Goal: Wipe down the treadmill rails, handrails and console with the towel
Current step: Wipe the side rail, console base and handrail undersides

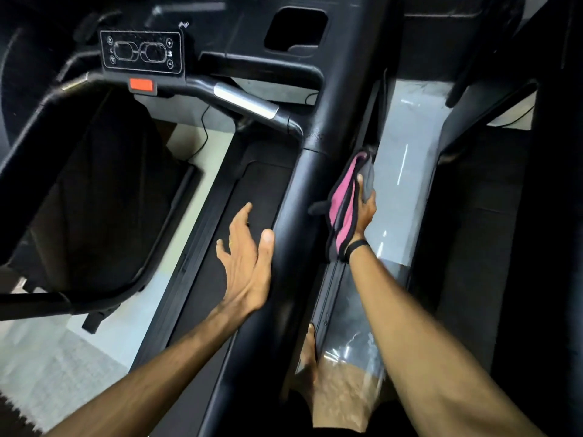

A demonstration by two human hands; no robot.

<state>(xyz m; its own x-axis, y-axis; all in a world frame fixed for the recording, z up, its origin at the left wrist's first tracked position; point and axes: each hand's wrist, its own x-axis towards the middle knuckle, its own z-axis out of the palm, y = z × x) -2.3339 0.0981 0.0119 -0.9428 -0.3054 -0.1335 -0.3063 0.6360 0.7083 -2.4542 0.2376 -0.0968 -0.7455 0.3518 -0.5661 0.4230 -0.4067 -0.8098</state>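
A thick black handrail (pixel 303 190) of the treadmill runs from the bottom middle up to the top. My left hand (pixel 247 257) is spread open just left of it, thumb against the rail's side. On the other side, my right hand (pixel 364 212) grips a pink and grey towel (pixel 342 206) with dark edging and holds it low beside the black side rail (pixel 331 291). The console panel (pixel 142 52) with its buttons and a red tab (pixel 142 85) sits at the upper left. A crossbar with a silver grip sensor (pixel 246 100) joins the handrail.
The dark running belt (pixel 239 190) lies under my left hand. A pale glossy floor strip (pixel 407 171) runs between this treadmill and a dark machine (pixel 492 216) on the right. A bare foot (pixel 328 389) stands by the side rail. Another black frame (pixel 94 190) fills the left.
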